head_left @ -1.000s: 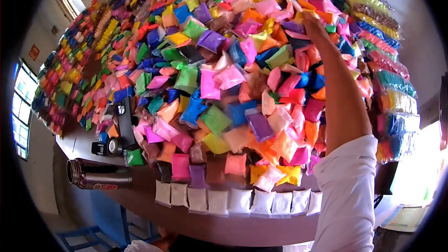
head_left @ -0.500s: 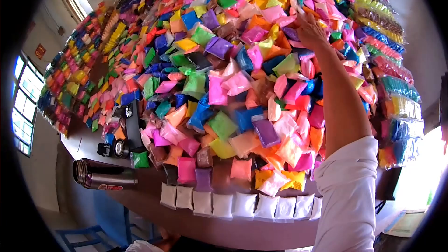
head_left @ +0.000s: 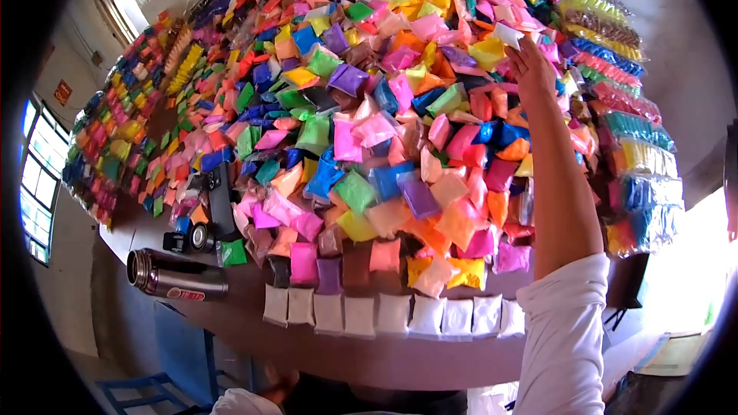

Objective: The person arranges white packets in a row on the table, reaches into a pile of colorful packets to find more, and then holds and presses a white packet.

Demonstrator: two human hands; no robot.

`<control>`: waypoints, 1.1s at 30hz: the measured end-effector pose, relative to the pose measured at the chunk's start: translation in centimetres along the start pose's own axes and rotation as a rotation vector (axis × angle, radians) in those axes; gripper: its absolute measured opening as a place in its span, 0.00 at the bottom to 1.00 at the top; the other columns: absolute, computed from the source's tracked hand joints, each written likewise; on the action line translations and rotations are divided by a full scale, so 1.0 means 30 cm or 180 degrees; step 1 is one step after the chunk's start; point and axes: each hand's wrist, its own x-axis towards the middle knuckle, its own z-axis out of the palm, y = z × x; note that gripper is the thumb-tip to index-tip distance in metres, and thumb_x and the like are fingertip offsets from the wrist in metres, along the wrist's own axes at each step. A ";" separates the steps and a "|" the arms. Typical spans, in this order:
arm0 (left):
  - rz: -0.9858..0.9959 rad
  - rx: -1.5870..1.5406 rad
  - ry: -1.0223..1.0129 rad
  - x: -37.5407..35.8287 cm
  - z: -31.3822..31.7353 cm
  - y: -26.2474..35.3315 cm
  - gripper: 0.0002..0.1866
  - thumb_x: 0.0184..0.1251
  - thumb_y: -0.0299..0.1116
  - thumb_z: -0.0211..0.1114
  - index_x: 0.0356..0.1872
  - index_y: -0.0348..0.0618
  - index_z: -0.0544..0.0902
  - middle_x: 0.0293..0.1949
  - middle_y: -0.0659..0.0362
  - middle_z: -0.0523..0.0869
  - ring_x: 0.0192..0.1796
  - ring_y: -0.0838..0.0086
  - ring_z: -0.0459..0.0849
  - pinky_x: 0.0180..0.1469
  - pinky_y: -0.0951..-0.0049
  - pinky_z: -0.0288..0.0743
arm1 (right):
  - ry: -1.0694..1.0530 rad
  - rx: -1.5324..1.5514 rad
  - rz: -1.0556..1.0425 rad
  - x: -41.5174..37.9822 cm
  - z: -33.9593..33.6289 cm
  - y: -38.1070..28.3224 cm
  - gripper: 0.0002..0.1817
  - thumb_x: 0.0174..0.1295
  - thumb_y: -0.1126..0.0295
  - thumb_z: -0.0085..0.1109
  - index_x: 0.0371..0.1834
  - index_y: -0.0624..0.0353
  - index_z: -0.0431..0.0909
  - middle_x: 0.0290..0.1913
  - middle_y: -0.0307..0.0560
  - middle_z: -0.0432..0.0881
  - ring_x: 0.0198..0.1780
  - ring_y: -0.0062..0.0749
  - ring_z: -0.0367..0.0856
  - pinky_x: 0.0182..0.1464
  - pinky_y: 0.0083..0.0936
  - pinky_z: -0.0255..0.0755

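A big heap of small coloured powder packets (head_left: pixel 361 192) covers the brown table (head_left: pixel 384 361). My right arm in a white sleeve reaches far across it. My right hand (head_left: pixel 532 69) is raised over the far right part of the heap, and its fingertips pinch a small white packet (head_left: pixel 507 34). Pink, yellow and orange packets lie right under that hand. My left hand (head_left: pixel 278 383) shows only as a sliver at the bottom edge below the table; whether it holds anything is hidden.
A row of white packets (head_left: pixel 384 313) lines the table's near edge. A steel flask (head_left: pixel 177 277) lies on its side at the front left, beside a small black device (head_left: pixel 192 240). Clear bags of sorted packets (head_left: pixel 646 177) are stacked on the right. Windows (head_left: pixel 34 177) are at the left.
My right hand has drawn back a little from the far part of the heap and now has a white packet at its fingertips. The view has shifted slightly.
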 end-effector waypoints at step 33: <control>0.0634 -0.3114 -0.1077 -0.406 0.061 0.051 0.18 0.65 0.43 0.60 0.39 0.34 0.81 0.36 0.51 0.85 0.37 0.64 0.84 0.42 0.68 0.77 | -0.0179 0.0955 0.2195 -2.152 -0.131 -0.039 0.05 0.62 0.75 0.60 0.39 0.56 0.75 0.34 0.43 0.82 0.33 0.26 0.81 0.36 0.21 0.76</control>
